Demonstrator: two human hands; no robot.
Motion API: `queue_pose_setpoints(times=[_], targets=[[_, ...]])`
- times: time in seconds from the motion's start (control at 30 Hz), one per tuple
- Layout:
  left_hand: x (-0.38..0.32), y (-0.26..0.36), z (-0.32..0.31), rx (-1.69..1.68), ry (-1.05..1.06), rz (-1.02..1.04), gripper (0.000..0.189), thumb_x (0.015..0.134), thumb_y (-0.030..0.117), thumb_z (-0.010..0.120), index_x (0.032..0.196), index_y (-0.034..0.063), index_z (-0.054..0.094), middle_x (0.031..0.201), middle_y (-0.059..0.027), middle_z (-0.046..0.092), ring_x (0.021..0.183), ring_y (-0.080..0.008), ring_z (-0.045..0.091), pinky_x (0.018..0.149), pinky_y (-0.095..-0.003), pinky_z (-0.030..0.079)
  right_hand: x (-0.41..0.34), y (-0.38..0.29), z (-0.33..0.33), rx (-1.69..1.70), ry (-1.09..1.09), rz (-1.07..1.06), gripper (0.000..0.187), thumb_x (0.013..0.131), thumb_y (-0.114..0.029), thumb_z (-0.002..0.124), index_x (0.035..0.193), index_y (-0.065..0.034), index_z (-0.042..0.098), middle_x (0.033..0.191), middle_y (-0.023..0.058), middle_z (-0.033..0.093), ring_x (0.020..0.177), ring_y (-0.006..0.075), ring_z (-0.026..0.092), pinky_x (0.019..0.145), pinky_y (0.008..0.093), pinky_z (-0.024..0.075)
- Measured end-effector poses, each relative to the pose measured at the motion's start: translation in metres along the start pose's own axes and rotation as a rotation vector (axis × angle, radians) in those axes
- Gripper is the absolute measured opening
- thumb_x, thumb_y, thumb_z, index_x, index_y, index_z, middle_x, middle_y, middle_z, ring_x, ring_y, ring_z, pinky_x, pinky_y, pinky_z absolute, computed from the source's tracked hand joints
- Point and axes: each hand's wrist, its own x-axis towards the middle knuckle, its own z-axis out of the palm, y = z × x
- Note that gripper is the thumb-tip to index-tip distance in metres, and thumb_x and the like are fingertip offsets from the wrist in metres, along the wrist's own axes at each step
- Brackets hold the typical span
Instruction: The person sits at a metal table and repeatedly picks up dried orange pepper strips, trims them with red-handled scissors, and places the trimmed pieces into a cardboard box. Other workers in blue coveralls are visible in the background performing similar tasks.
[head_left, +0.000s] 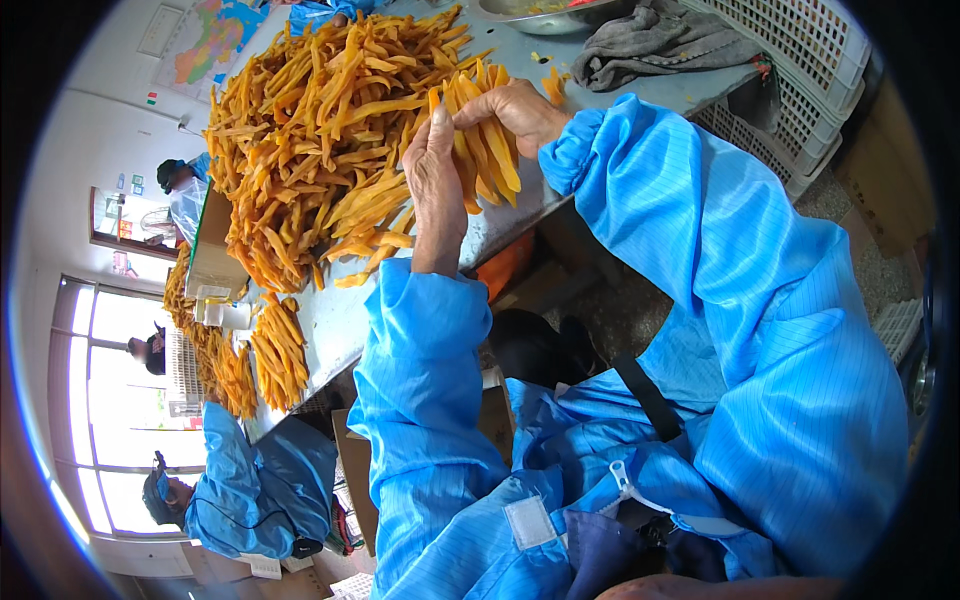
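A large heap of orange dried strips, perhaps sweet potato or mango (300, 142), covers the metal table (337, 322). Beside its near right side, my right hand (514, 112) rests over a fanned bunch of strips (487, 157), its fingertips close to my left hand. My left hand (439, 172) is raised with thumb and forefinger together at the end of a strip (434, 99). Several loose strips (367, 251) lie left of my left wrist. A neater bundle of strips (279, 352) lies farther left on the table.
A metal bowl (551, 19) and a grey cloth (660, 45) sit at the table's far right. White plastic crates (795, 67) are stacked beyond that edge. A cardboard box (212, 240) and clear containers (225, 311) stand left of the heap. Co-workers in blue are at the left and far side.
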Motion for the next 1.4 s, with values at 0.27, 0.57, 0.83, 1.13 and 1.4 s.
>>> queue_pose_setpoints(times=[0.27, 0.57, 0.83, 1.13, 1.4], targets=[[0.019, 0.005, -0.002, -0.037, -0.178, -0.079, 0.039, 0.073, -0.003, 0.071, 0.108, -0.0052, 0.055, 0.095, -0.0128, 0.064, 0.079, -0.0213, 0.066, 0.072, -0.0319, 0.055, -0.005, -0.006, 0.009, -0.001, -0.155, 0.068, 0.039, 0.088, -0.031, 0.066, 0.116, -0.0047, 0.059, 0.110, 0.0065, 0.062, 0.104, 0.0187, 0.059, 0.094, 0.0349, 0.0473], [0.021, 0.005, -0.003, -0.002, -0.030, 0.017, 0.043, 0.067, -0.015, 0.068, 0.107, -0.0054, 0.056, 0.096, -0.0145, 0.065, 0.081, -0.0253, 0.067, 0.075, -0.0360, 0.058, -0.017, -0.015, 0.016, 0.133, -0.286, 0.039, 0.053, 0.096, -0.047, 0.048, 0.130, -0.0076, 0.047, 0.120, 0.0056, 0.057, 0.112, 0.0188, 0.055, 0.098, 0.0363, 0.0447], [0.014, 0.008, -0.003, 0.027, -0.084, 0.100, 0.039, 0.067, -0.007, 0.072, 0.103, -0.0052, 0.058, 0.091, -0.0125, 0.066, 0.078, -0.0216, 0.067, 0.073, -0.0347, 0.056, -0.014, -0.005, 0.021, 0.045, -0.251, -0.021, 0.057, 0.090, -0.055, 0.054, 0.126, -0.0098, 0.053, 0.122, 0.0037, 0.059, 0.112, 0.0165, 0.055, 0.096, 0.0341, 0.0443], [-0.016, 0.053, -0.013, -0.010, 0.120, 0.184, 0.034, 0.061, -0.009, 0.071, 0.093, -0.0007, 0.062, 0.079, -0.0058, 0.066, 0.066, -0.0176, 0.063, 0.062, -0.0285, 0.053, -0.034, -0.016, 0.066, 0.049, -0.621, -0.035, 0.072, 0.092, -0.062, 0.039, 0.137, -0.0062, 0.042, 0.131, 0.0105, 0.053, 0.120, 0.0251, 0.051, 0.102, 0.0388, 0.0393], [-0.184, 0.096, -0.168, 0.524, 0.355, 0.069, 0.037, 0.076, 0.027, 0.072, 0.101, 0.0004, 0.064, 0.093, -0.0127, 0.067, 0.084, -0.0233, 0.066, 0.079, -0.0323, 0.055, -0.076, 0.013, 0.094, -0.177, -0.645, -0.044, 0.072, 0.085, -0.058, 0.057, 0.131, -0.0054, 0.038, 0.122, 0.0151, 0.051, 0.111, 0.0299, 0.053, 0.092, 0.0436, 0.0444]])
